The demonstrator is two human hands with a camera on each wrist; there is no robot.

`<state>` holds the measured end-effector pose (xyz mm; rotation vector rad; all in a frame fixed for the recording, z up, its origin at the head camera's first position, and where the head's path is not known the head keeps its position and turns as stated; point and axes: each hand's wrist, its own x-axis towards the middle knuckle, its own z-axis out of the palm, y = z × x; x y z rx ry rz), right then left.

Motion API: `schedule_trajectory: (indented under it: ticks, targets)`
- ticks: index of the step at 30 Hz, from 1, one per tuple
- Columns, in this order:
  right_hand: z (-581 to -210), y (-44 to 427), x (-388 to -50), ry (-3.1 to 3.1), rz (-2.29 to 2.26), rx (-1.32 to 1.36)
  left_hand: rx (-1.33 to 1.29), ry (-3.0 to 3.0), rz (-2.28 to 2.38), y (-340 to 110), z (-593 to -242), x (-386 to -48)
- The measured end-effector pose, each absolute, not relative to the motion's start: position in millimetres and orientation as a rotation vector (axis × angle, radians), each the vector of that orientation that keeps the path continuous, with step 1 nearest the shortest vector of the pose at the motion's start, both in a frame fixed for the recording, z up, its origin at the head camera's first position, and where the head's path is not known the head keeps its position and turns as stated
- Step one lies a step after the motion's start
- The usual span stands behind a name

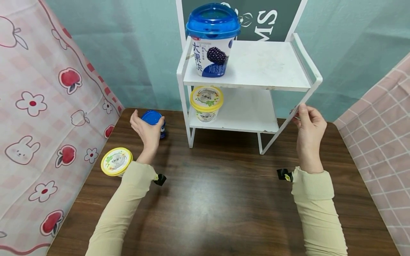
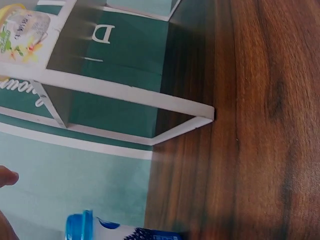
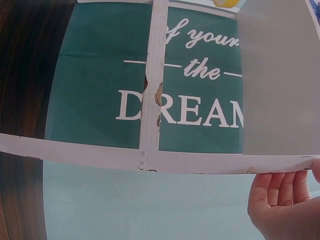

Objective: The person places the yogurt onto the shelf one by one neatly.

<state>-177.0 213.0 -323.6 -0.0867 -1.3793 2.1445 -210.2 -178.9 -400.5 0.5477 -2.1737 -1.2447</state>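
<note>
My left hand (image 1: 148, 133) hovers with thumb and fingers spread over a blue-lidded yogurt cup (image 1: 152, 117) on the table, left of the white shelf rack (image 1: 256, 124). In the left wrist view, fingertips (image 2: 7, 176) show at the left edge, apart from the yogurt cup (image 2: 115, 232). My right hand (image 1: 310, 129) pinches the rack's right side bar; in the right wrist view its fingers (image 3: 285, 187) curl against the bar. Another blue-lidded yogurt cup (image 1: 213, 46) with a blackberry print stands on the top shelf. A yellow-lidded cup (image 1: 206, 103) stands on the lower shelf.
Another yellow-lidded cup (image 1: 116, 161) stands on the brown wooden table (image 1: 208, 206), close beside my left forearm. A dark green board with white lettering (image 3: 200, 95) is behind the rack. Patterned cloths (image 1: 35, 124) hang at both sides, and a pale blue-green curtain hangs behind.
</note>
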Motion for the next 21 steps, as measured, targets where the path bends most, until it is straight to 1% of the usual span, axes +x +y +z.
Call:
schedule_trajectory:
  ticks: [21]
  targets:
    - [-322.8, 213.3, -175.9, -1.396, 2.144, -0.08, 0.919, -2.288, -1.349, -191.0, -428.6, -222.7]
